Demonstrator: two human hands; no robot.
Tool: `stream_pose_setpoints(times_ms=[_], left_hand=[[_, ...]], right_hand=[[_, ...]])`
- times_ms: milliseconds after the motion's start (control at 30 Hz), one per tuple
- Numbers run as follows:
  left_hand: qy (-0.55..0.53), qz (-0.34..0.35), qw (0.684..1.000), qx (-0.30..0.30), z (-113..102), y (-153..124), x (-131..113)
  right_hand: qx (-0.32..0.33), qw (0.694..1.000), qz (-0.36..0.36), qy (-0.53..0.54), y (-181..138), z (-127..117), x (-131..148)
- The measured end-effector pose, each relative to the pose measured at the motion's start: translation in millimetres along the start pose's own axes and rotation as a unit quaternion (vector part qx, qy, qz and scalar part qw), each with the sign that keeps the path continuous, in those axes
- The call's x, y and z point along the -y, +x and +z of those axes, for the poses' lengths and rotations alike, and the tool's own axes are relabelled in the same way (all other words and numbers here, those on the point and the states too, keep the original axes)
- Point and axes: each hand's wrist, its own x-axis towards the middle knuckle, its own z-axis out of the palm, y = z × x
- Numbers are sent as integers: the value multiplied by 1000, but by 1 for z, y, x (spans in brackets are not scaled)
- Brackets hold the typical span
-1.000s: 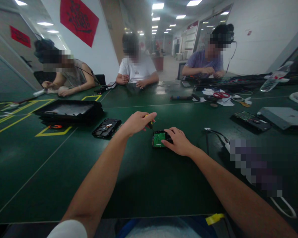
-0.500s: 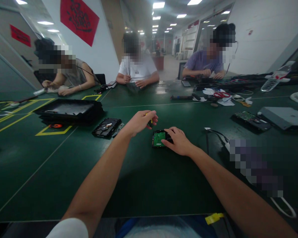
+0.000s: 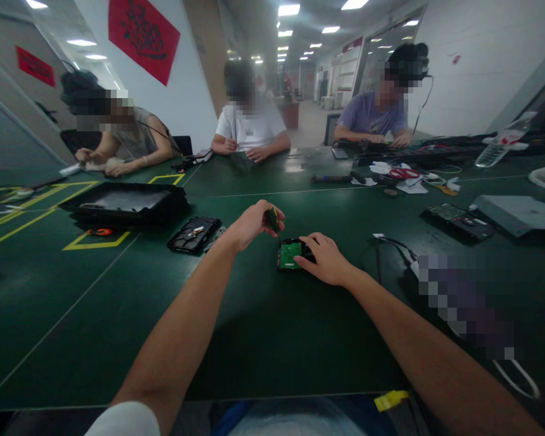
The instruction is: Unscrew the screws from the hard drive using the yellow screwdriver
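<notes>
My left hand [image 3: 260, 223] is closed round the dark and yellow handle of a screwdriver [image 3: 273, 219]. Its tip points down at the upper left corner of a hard drive [image 3: 290, 257]; whether it touches cannot be made out. The drive lies on the table with its green circuit board up. My right hand [image 3: 326, 258] grips the drive from the right, thumb across the board and fingers over the far edge, covering that end. To the left lies another hard drive [image 3: 191, 235] with small pieces on top.
A black tray [image 3: 125, 203] stands on the green table [image 3: 263, 339] at left. At right are another drive [image 3: 456, 221], a grey metal case [image 3: 518, 212], a cable [image 3: 402, 247] and red scissors [image 3: 404, 174]. A plastic bottle [image 3: 499, 147] stands farther back. Three people sit across the table.
My left hand has turned slightly, tilting the screwdriver's handle so that more of it shows. My right hand and the hard drive stay in place.
</notes>
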Motion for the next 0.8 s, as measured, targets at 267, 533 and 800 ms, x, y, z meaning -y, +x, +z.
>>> stream_pose_setpoints(times_ms=[267,533,800], left_hand=[[110,-10,994,-21,-1,-8,-12],[139,-21,989,-44,2,-11,-14],[142,-13,989,-31,7,-16,-19]], right_hand=[[6,1000,2,6,0,0,-1],[0,1000,0,6,-1,1,-2],[7,1000,11,3,-1,0,0]])
